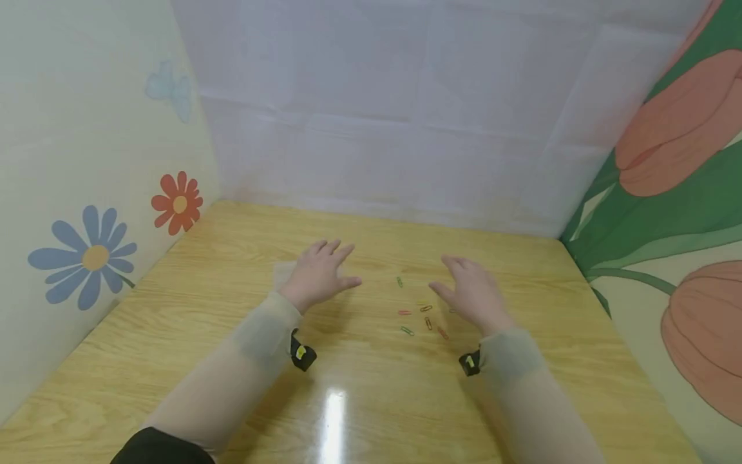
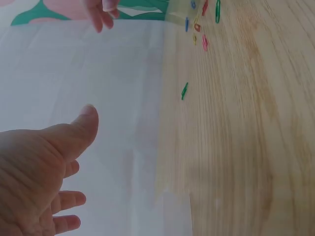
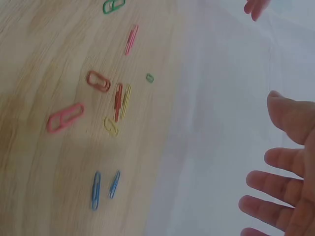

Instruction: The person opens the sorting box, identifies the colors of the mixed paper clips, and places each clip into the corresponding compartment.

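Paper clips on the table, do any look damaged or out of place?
No damage shows. The paper clips lie loose at mixed angles on the table, and one green clip sits farther back than the others, so it looks like a stray.

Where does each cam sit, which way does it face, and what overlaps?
Head: worn on the head, facing forward and down at the table, paper clips and white backdrop; both forearms, left hand and right hand show.
Left wrist: on that wrist, facing across toward the tulip-print wall; left hand at left, part of the right hand at top.
Right wrist: on that wrist, facing toward the left hand, partly seen upper right; right hand at right.
Both wrist views share: table, paper clips, white backdrop.
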### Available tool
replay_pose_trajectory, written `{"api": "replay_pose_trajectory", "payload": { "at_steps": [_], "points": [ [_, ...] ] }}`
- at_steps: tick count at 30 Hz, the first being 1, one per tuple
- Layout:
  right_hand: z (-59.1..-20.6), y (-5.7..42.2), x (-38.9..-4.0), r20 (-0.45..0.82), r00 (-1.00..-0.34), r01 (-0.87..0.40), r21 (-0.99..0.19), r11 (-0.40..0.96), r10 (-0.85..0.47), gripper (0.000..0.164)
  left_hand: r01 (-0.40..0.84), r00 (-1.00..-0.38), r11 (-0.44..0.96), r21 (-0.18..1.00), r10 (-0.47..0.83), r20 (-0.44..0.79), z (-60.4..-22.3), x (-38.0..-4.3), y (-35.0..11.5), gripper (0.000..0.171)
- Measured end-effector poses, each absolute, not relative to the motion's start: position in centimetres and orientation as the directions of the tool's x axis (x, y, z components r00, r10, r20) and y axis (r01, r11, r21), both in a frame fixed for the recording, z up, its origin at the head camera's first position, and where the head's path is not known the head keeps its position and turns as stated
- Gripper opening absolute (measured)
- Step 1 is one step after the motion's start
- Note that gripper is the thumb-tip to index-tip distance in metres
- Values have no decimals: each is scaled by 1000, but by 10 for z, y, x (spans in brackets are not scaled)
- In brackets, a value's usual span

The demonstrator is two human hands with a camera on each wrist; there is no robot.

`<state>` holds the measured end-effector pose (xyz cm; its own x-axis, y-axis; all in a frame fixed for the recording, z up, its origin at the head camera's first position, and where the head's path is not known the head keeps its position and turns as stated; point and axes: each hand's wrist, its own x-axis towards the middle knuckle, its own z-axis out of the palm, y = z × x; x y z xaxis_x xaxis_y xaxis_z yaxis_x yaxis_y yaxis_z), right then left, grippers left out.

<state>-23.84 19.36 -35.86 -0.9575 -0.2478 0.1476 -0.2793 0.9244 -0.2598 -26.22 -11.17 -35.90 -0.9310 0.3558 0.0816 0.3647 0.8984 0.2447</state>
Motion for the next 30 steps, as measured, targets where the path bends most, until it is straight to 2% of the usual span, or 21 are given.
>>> {"api": "replay_pose_trajectory", "payload": {
  "at_steps": [18, 30],
  "points": [
    [-360, 138, -250, 131, -918, -396, -238, 887, -375, 69, 285, -958, 902, 324, 280, 62, -372, -269, -160, 78],
    [-364, 107, -253, 105, -887, -461, -223, 859, -449, 69, 281, -958, 934, 222, 286, 11, -391, -282, -200, 85]
  ]
}}
